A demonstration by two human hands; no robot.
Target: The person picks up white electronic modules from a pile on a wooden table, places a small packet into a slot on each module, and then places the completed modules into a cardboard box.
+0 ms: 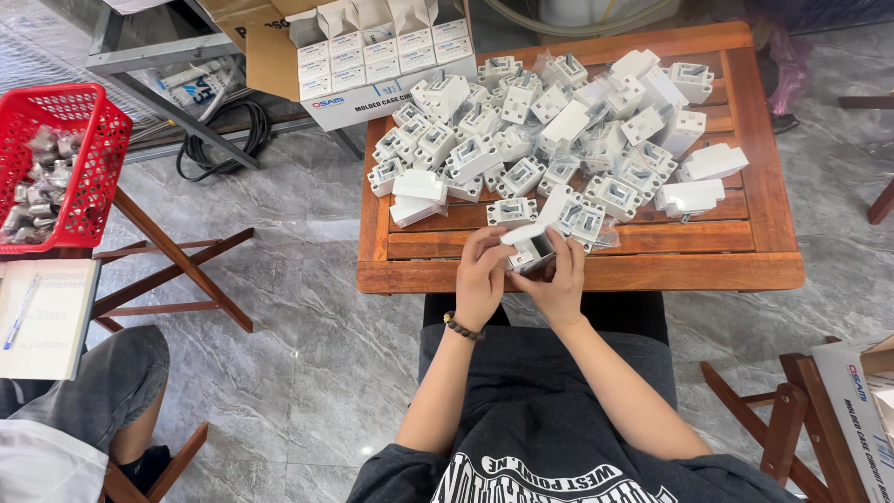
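Both of my hands meet at the near edge of a small wooden table (745, 251). My left hand (480, 279) and my right hand (562, 284) together grip one small white box (528, 244) with its flap lifted; a grey-white breaker part sits inside it. A beaded bracelet circles my left wrist. A heap of white circuit breakers (549, 130), many in clear bags, covers the table's far half. Several closed white boxes (417, 194) lie at the heap's left and right edges.
An open cardboard carton (363, 70) with rows of small white boxes stands at the table's back left. A red basket (65, 163) of bagged parts rests on a folding stand at left, a notebook with pen (42, 317) below it. Another person's knee (102, 382) shows bottom left.
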